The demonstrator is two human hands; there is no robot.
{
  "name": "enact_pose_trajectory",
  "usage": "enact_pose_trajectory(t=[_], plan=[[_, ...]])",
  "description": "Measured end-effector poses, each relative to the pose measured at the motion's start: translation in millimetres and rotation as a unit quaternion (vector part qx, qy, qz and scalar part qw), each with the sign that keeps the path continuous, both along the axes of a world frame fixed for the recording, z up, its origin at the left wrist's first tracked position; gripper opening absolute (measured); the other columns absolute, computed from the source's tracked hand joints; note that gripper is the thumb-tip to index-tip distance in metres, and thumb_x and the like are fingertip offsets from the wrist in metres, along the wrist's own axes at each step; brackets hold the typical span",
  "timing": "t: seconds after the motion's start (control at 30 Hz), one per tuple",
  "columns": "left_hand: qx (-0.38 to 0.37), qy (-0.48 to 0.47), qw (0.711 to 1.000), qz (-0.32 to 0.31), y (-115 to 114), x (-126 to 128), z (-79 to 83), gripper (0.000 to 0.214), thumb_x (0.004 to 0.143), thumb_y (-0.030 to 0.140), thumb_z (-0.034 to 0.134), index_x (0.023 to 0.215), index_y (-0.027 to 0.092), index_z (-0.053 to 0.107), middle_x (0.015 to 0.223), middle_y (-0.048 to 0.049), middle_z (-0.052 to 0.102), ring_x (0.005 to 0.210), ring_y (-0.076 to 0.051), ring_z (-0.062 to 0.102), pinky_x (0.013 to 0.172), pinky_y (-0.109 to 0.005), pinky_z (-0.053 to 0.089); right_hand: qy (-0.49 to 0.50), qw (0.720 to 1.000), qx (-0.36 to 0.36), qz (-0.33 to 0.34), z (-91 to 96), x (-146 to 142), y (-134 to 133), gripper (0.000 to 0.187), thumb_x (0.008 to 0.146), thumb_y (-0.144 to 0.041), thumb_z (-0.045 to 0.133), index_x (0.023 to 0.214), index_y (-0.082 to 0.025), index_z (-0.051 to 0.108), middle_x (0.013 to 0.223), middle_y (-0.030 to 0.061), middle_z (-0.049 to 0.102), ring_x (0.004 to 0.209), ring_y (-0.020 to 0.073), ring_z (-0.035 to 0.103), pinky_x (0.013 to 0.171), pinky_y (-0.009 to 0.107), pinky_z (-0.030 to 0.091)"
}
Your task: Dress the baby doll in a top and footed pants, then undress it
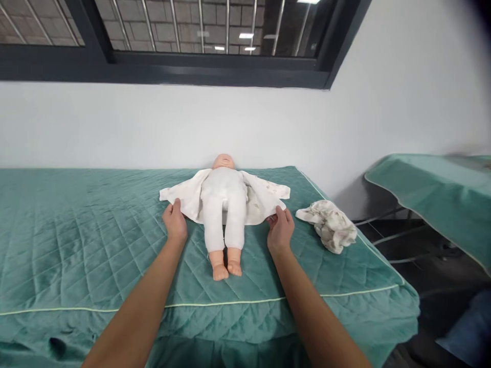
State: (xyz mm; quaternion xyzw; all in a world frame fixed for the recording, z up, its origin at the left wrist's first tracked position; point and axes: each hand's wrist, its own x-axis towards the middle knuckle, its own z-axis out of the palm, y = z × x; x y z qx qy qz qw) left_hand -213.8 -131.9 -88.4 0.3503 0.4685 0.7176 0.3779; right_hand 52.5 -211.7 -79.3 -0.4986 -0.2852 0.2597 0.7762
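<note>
A baby doll [225,197] with a white cloth body lies on its back on the green quilted bed, feet toward me. Beneath it a white baby jacket [258,207] is spread open, its sleeves reaching out to both sides. My left hand [175,221] pinches the jacket's lower left edge between thumb and fingers. At the lower right corner of the same jacket, my right hand [281,228] has its fingers closed on the cloth. Whether the doll's arms are inside the sleeves I cannot tell.
To the right, a crumpled whitish cloth [330,226] lies near the edge of the bed [95,245]. A white wall [153,125] with a dark-framed window [215,69] rises behind. Another green-covered surface [437,184] stands across a gap at right.
</note>
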Motion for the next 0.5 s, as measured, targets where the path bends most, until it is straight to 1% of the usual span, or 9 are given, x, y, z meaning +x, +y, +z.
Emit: enact_pose_trajectory(t=[0.13,0.2,0.23,0.27,0.3,0.4,0.43,0.47,0.5], plan=[[0.004,0.023,0.999,0.033,-11.5,2.1,-2.1,0.051,0.081,0.050,0.067,0.056,0.021,0.034,0.048,0.0085,0.029,0.048,-0.008,0.030,0.047,-0.025,0.026,-0.057,0.998,-0.023,0.001,1.6,18.2,-32.1,0.023,0.073,-0.036,0.070,0.087,-0.020,0.060,0.081,-0.0013,0.063,0.077,0.0156,0.059,0.075,0.031,0.051],[0.009,0.052,0.998,0.032,-17.7,0.1,-3.8,0.050,0.084,0.049,0.064,0.055,0.021,0.035,0.047,0.0078,0.033,0.047,-0.009,0.034,0.047,-0.025,0.027,-0.151,0.987,-0.049,-0.009,7.0,37.5,-52.0,0.020,0.075,-0.030,0.069,0.091,-0.020,0.063,0.092,0.0037,0.067,0.088,0.0198,0.062,0.083,0.036,0.051],[0.013,0.072,0.997,0.031,-21.3,-1.4,-4.9,0.050,0.085,0.049,0.063,0.055,0.021,0.036,0.048,0.0074,0.034,0.047,-0.009,0.034,0.048,-0.025,0.027,-0.254,0.964,-0.073,-0.023,11.0,49.4,-62.7,0.019,0.079,-0.028,0.064,0.096,-0.020,0.063,0.099,0.0066,0.068,0.093,0.0219,0.062,0.087,0.039,0.051],[0.015,0.091,0.995,0.031,-25.2,-3.1,-6.0,0.050,0.086,0.050,0.062,0.055,0.021,0.035,0.048,0.0071,0.034,0.048,-0.009,0.033,0.048,-0.025,0.026,-0.376,0.921,-0.095,-0.037,15.6,62.3,-73.6,0.022,0.083,-0.025,0.059,0.104,-0.019,0.063,0.107,0.0101,0.068,0.098,0.0243,0.063,0.090,0.043,0.051],[0.014,0.108,0.994,0.032,-29.5,-4.9,-6.9,0.051,0.087,0.051,0.061,0.056,0.021,0.035,0.049,0.0069,0.034,0.048,-0.009,0.032,0.048,-0.025,0.026,-0.495,0.860,-0.112,-0.054,20.3,75.9,-84.7,0.027,0.085,-0.022,0.055,0.110,-0.018,0.063,0.114,0.0139,0.067,0.107,0.0274,0.061,0.096,0.047,0.049],[-0.005,0.141,0.989,0.040,-44.8,-10.3,-7.4,0.050,0.090,0.053,0.055,0.057,0.021,0.035,0.051,0.0062,0.033,0.051,-0.010,0.031,0.049,-0.026,0.026,-0.753,0.627,-0.195,-0.032,30.2,117.7,-116.9,0.040,0.085,-0.008,0.048,0.120,-0.017,0.064,0.134,0.0171,0.062,0.128,0.0349,0.053,0.111,0.060,0.034],[-0.012,0.153,0.987,0.042,-50.2,-11.7,-6.5,0.050,0.091,0.052,0.054,0.057,0.021,0.035,0.052,0.0060,0.033,0.052,-0.010,0.031,0.050,-0.026,0.026,-0.790,0.573,-0.215,-0.040,31.1,131.7,-126.5,0.043,0.084,-0.006,0.047,0.123,-0.015,0.063,0.137,0.0180,0.061,0.130,0.0366,0.051,0.113,0.063,0.032],[-0.018,0.170,0.985,0.039,-55.4,-12.6,-5.1,0.049,0.091,0.051,0.053,0.057,0.021,0.034,0.052,0.0058,0.032,0.053,-0.011,0.031,0.051,-0.026,0.027,-0.806,0.540,-0.236,-0.060,30.8,146.0,-135.3,0.047,0.082,-0.005,0.047,0.126,-0.014,0.062,0.140,0.0193,0.059,0.133,0.0383,0.049,0.112,0.064,0.032],[-0.019,0.193,0.981,0.032,-60.2,-13.1,-3.3,0.049,0.092,0.049,0.052,0.057,0.021,0.033,0.053,0.0056,0.031,0.054,-0.011,0.030,0.052,-0.026,0.026,-0.817,0.517,-0.249,-0.048,29.7,160.4,-142.8,0.052,0.080,-0.005,0.047,0.129,-0.014,0.061,0.141,0.0191,0.058,0.135,0.0381,0.049,0.111,0.062,0.036]])
